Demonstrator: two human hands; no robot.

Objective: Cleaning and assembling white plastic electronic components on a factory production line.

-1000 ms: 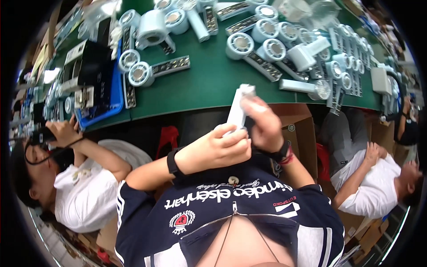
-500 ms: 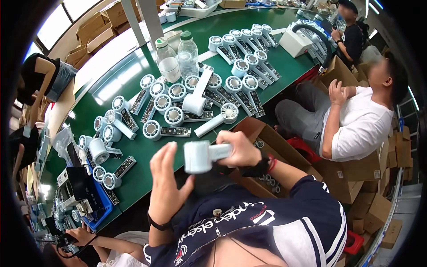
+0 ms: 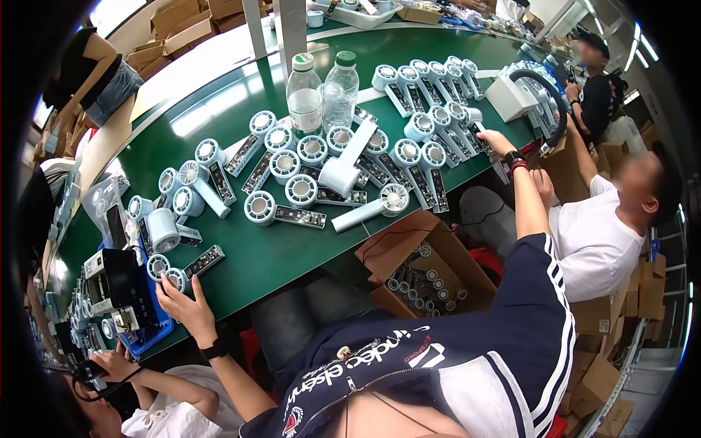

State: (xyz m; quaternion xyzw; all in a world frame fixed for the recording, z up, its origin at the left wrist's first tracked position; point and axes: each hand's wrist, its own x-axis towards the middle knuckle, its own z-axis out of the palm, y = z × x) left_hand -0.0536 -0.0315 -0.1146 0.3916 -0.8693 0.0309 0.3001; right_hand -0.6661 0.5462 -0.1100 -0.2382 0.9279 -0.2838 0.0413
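Observation:
My left hand is at the table's near left edge, fingers apart, with its fingertips at the round head of a pale blue handheld fan whose handle bares a circuit board. Another fan head lies right beside it. Over at the right, my right hand has its fingers closed at the handle end of a pale fan, at the end of a row of similar fans. The fingers partly hide that handle.
Several more fans and two plastic bottles stand or lie on the green table. A blue tray is at the left. Below the edge sits a cardboard box with fan parts. A seated person is close on the right.
My hands have parted from in front of my chest. The right one carried the fan to the row at the right; the left one moved left to a fan on the table. The view has shifted.

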